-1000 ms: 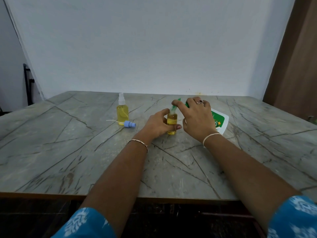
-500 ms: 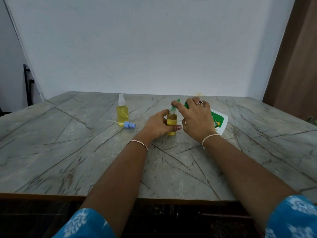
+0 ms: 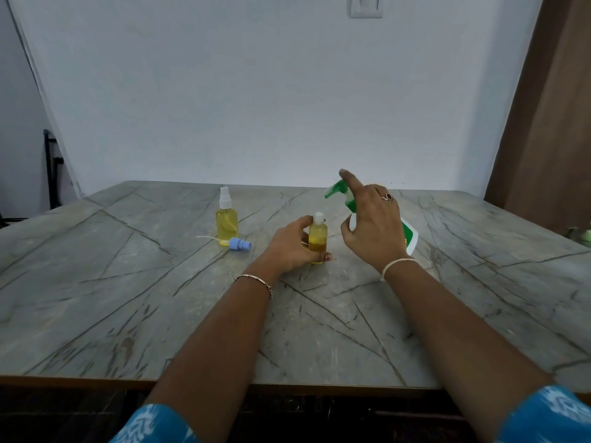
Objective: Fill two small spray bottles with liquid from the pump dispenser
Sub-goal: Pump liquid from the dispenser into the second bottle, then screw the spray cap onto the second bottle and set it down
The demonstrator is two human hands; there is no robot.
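The left hand [image 3: 287,247] rests on the table [image 3: 128,298], its thumb and fingers wrapped round a small uncapped bottle [image 3: 317,238] of yellow liquid that stands upright near the centre. The right hand [image 3: 374,225] is raised over the pump dispenser [image 3: 337,189], with its forefinger laid straight along the green pump head. I cannot tell whether the other fingers grip the neck. The spout points left, just above the bottle's mouth. The dispenser's green-and-white label is mostly hidden and unreadable.

A grey, dark-veined stone worktop [image 3: 128,314] carries a capped spray bottle [image 3: 227,219] of yellow liquid, a loose blue spray cap [image 3: 240,243] lying just beside it, an uncapped bottle [image 3: 317,239] and a white pump dispenser [image 3: 410,236].
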